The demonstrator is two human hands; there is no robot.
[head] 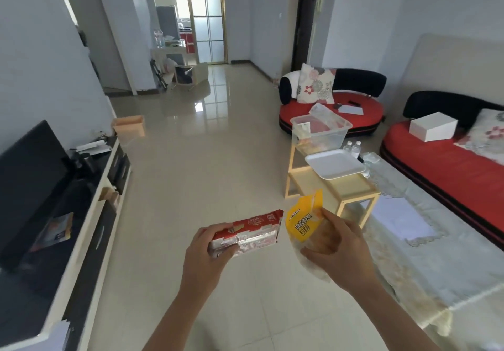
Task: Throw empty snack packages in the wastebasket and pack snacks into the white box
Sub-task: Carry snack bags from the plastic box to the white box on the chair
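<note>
Nearest, the left hand (211, 244) clamps one red-and-silver packet (246, 232) and the right hand (334, 244) pinches one yellow-and-clear packet (302, 224), both carried mid-air over the floor, probably for sorting. Farther off, one wastebasket (128, 128) stands by the left wall; one white box (433, 126) rests on the right sofa (447, 165).

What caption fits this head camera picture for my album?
Left hand holds a red snack pack, right hand a yellow bread bag, above the living-room floor.
</note>
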